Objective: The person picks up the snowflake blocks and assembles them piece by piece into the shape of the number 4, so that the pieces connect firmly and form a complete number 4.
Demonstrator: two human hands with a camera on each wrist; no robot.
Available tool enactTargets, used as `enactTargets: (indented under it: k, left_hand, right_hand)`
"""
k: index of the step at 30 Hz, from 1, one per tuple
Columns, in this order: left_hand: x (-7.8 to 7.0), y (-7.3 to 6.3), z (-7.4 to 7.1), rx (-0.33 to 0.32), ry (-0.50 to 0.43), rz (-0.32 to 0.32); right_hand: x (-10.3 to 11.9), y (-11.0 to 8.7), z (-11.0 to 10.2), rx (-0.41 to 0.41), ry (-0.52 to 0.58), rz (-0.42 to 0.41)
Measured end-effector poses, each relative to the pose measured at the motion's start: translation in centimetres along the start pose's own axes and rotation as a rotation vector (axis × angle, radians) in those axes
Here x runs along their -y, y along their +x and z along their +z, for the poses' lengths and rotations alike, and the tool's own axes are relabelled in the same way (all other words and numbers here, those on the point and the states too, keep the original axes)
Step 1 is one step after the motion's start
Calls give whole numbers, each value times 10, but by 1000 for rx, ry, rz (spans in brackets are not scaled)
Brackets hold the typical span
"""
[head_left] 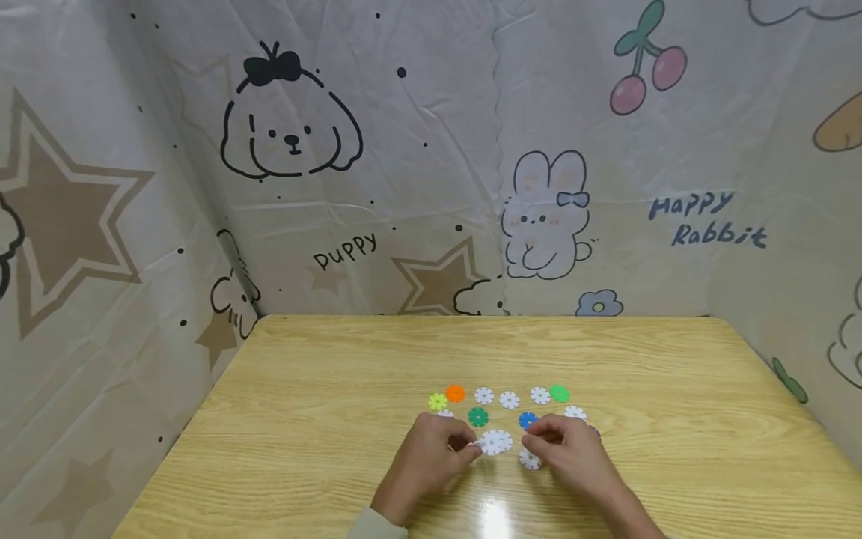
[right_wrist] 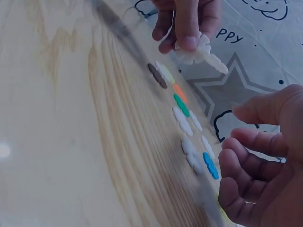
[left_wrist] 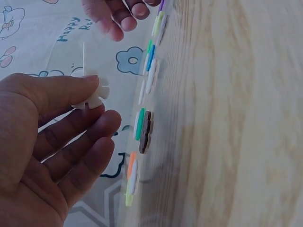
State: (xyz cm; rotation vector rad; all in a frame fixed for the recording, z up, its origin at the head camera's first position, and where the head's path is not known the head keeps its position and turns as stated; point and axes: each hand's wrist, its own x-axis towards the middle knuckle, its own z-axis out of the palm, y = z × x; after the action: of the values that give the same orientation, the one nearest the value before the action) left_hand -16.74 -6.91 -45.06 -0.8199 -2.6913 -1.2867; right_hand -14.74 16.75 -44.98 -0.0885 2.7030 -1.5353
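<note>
Pinching a white, notched snowflake disc (left_wrist: 92,91), the left hand (head_left: 423,458); right hand (head_left: 572,453) loosely curled, empty.

The printed backdrop sheet (head_left: 431,150) reads "puppy" under the drawn dog (head_left: 291,123) and "Happy Rabbit" in blue beside the drawn rabbit (head_left: 545,217), and in the left wrist view a cut-off "Happy R…", probably the same words, shows on it.

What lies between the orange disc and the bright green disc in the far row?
In the head view, three white snowflake discs lie between the orange disc and the bright green disc.
</note>
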Motion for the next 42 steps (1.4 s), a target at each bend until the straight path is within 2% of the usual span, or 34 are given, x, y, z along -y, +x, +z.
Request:
enactTargets:
  k: [5, 10, 18, 27, 35, 42]
  left_hand:
    - [2, -3, -2, 5, -2, -29]
    - [4, -4, -3, 1, 4, -27]
    - [5, -6, -6, 40, -18, -35]
    - [6, -7, -7, 39, -14, -37]
    - [7, -7, -8, 35, -12, -40]
    - [7, -8, -9, 32, -26, -59]
  right_hand:
    - [-4, 0, -3, 34, -38, -23]
    - [-8, 1, -2, 44, -106, -51]
    - [-6, 2, 2, 39, -251, -74]
    - [-8, 4, 5, 50, -330, -110]
    - [-4, 5, 6, 57, -369, -44]
    - [-3, 6, 5, 66, -395, -39]
